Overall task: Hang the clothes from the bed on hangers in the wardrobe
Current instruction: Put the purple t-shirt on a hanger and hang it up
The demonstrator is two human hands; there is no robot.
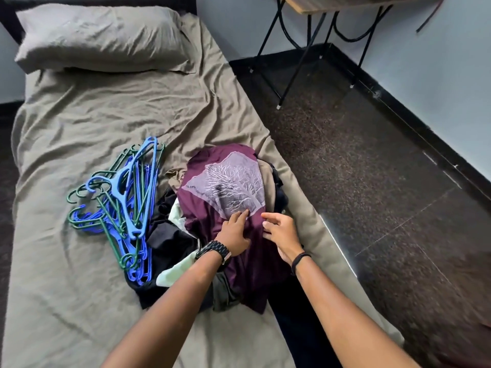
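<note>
My left hand [235, 235] lies flat and my right hand [281, 232] loosely curled on the maroon tree-print T-shirt [225, 192] topping the bed's [93, 115] clothes pile; soft, light, floppy, so best lifted by the shoulders, hangers [125, 197] just beside.

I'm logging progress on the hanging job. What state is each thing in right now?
Maroon T-shirt: on top of the clothes pile, print up, not on a hanger.
Clothes pile: heaped on the bed, unsorted.
Hangers: blue and green, tangled heap on the sheet, all bare.
Left hand: fingers resting flat on the T-shirt.
Right hand: fingers loosely curled on the T-shirt; grip unclear.
Pillow: lying at the head of the bed.
Bed sheet: wrinkled.
</note>
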